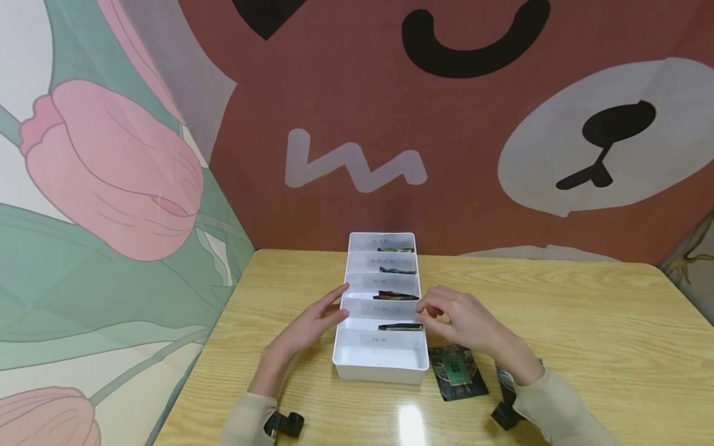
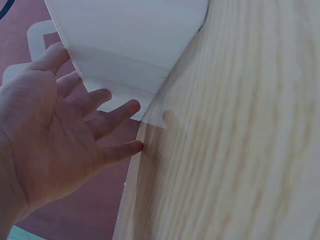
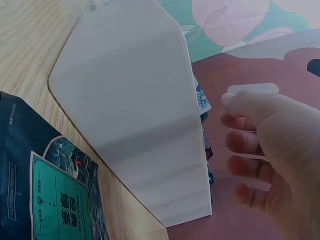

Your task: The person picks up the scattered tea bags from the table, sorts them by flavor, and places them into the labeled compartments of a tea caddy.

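Observation:
A long white divided box [image 1: 381, 375] stands on the table, with faint labels on its dividers. Upright tea packets [image 1: 400, 327] sit toward the right side of several compartments; the front compartment holds none. My left hand [image 1: 304, 328] is at the box's left rim, its thumb and index finger apart; the left wrist view shows the fingers spread along the outer wall. By the right rim, my right hand [image 1: 460, 316] has loosely bent fingers and nothing in them in the right wrist view. Near the box's front right corner lies a dark tea packet [image 1: 457, 375] with a green label.
A second dark packet [image 1: 504, 381] lies partly hidden under the right forearm. Black wrist cameras [image 1: 291, 425] are strapped at both sleeves. The wooden table [image 1: 602, 347] meets a wall [image 1: 334, 210] with a printed bear behind the box, and tulips are printed at left.

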A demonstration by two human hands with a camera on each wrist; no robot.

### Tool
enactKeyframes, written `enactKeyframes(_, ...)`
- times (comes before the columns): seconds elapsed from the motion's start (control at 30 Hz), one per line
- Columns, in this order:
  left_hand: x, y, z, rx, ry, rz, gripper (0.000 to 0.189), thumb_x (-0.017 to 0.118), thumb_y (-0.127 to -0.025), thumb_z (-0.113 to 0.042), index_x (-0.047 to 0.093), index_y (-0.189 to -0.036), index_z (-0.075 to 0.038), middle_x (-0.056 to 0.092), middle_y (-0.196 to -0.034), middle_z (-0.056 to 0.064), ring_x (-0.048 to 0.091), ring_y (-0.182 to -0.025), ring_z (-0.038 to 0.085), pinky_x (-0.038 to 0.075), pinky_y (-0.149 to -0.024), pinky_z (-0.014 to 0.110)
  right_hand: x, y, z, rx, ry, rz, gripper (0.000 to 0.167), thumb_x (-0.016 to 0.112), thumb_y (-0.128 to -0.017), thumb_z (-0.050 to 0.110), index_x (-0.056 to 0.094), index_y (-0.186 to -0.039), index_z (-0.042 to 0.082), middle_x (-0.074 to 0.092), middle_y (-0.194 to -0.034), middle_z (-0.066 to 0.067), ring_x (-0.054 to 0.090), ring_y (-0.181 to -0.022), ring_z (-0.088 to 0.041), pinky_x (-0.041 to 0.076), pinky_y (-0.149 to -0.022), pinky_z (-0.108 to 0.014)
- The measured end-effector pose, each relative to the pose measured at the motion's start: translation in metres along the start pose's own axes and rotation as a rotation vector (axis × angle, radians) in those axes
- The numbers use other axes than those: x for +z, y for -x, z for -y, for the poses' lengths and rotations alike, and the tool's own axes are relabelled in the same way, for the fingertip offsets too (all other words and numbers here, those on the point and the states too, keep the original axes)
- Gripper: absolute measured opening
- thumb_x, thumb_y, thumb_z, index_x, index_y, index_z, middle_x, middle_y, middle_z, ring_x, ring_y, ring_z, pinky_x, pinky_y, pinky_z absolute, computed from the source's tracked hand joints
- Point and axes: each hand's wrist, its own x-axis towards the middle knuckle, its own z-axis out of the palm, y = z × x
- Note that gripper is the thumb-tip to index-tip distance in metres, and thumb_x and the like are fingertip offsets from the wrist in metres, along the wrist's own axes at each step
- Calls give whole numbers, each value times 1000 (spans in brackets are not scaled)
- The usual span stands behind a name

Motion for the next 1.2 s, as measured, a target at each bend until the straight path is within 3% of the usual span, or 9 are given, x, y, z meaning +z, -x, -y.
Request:
enactKeyframes(0.2, 0, 0, 0, 0, 2, 4, 58, 55, -100, -47, 31, -152, -45, 31, -161, -7, 45, -140, 26, 35, -115, 55, -1, 2, -2, 9, -5, -50, 7, 75, -90, 21, 72, -96, 20, 51, -78, 17, 50, -67, -7, 39, -56, -14)
enactKeyframes(0.43, 0, -1, 0, -2, 6, 7, 58, 56, -99, -48, 31, -152, -45, 31, -161, -8, 45, -140, 25, 35, -115, 54, -8, 15, -6, 77, -6, -49, 8, 74, -90, 20, 72, -97, 22, 49, -77, 20, 47, -66, -2, 39, -55, -15)
enactKeyframes(0.7, 0, -1, 1, -5, 15, 9, 59, 56, -99, -48, 31, -152, -45, 32, -160, -6, 45, -140, 26, 36, -114, 55, -11, 33, -13, 227, -105, 62, 13, 68, -96, 25, 73, -105, 19, 50, -76, 21, 44, -66, 5, 42, -57, -18)
enactKeyframes(1.2, 0, 0, 0, -7, 27, 11, 61, 57, -98, -50, 32, -152, -44, 34, -160, -4, 46, -139, 26, 35, -115, 54, -13, 60, -29, 356, -247, 226, 29, 68, -96, 24, 69, -120, 9, 56, -77, 15, 48, -66, 2, 46, -59, -20)
